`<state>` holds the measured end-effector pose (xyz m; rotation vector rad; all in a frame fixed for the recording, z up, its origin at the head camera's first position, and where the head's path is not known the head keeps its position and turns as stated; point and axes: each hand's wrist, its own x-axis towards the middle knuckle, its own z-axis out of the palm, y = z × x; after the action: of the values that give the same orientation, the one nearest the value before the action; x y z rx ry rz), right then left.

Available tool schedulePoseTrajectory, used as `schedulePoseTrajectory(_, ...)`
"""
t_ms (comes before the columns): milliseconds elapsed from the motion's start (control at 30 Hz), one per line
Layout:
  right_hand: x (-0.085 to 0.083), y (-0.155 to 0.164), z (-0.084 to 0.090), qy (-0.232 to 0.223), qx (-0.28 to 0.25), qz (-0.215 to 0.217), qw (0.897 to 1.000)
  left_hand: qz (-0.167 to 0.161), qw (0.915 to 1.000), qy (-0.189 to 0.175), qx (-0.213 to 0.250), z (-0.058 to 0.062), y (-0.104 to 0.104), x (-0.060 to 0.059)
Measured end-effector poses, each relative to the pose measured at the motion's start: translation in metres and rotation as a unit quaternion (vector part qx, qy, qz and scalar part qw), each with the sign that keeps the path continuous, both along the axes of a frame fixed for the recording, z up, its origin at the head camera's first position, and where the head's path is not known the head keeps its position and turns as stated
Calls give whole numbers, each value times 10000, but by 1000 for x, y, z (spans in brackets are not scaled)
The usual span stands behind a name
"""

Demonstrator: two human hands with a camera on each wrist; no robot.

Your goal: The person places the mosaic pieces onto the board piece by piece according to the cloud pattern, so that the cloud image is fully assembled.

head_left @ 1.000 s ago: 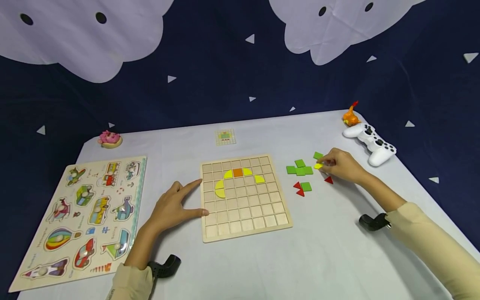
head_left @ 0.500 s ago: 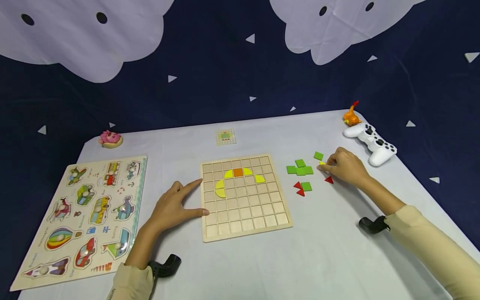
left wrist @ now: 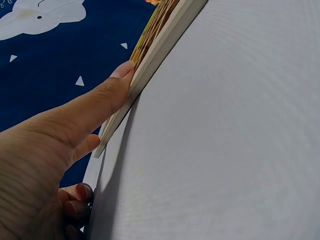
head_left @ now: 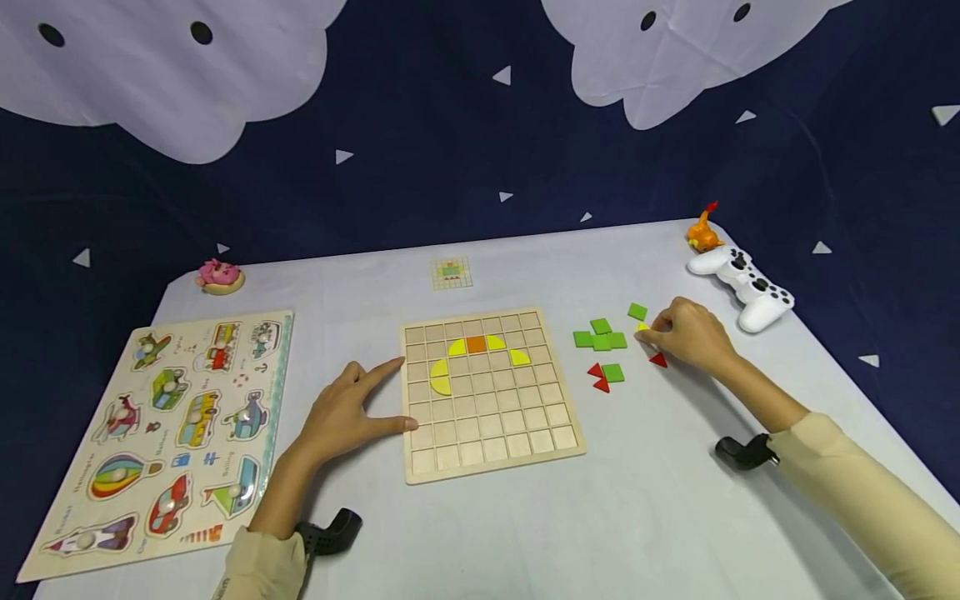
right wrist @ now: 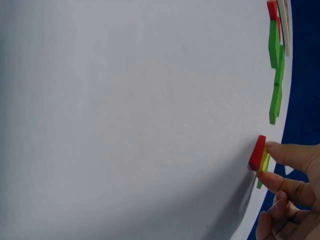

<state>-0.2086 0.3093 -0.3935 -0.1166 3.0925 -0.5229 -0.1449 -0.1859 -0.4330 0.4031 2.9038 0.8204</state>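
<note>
A square wooden grid board (head_left: 480, 450) lies mid-table, with an orange square (head_left: 476, 345) and several yellow quarter-circle tiles (head_left: 519, 358) set in its upper cells. My left hand (head_left: 341, 415) rests at its left side, thumb and index finger spread straight against the edge. To the right, my right hand (head_left: 692, 335) pinches a small yellow tile (head_left: 642, 327) between thumb and finger, largely hidden by the fingertips. Close by its fingers lie a red triangle (head_left: 657, 360) and a green square (head_left: 637, 311). In the right wrist view the red triangle (right wrist: 257, 154) overlaps the yellow tile (right wrist: 265, 160).
Several green squares (head_left: 602, 342) and red triangles (head_left: 602, 385) lie between board and right hand. A pattern card (head_left: 452, 273) is behind the board. Left is a vehicle puzzle (head_left: 172, 433); a pink toy (head_left: 220, 277), white game controller (head_left: 741, 286) and orange toy (head_left: 703, 233) sit farther back.
My right hand has shifted slightly right and lower with the yellow tile, then stayed nearly still over the last half second. The left hand and the board have kept their places.
</note>
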Motion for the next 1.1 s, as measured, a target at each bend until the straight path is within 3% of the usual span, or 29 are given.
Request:
schedulePoseTrajectory(300,0,2,-2,469,-430,366,9973,-18,10000,35,6,2,0,0)
schedulePoseTrajectory(533,-4,8,-3,-41,-322,729,9968,-18,10000,33,0,1,1,1)
schedulePoseTrajectory(900,-3,12,-2,-125,-369,1083,9934,-39,10000,51,10,2,0,1)
schedulePoseTrajectory(1100,-2,13,-3,-256,-352,900,9950,-8,10000,11,-12,2,1,0)
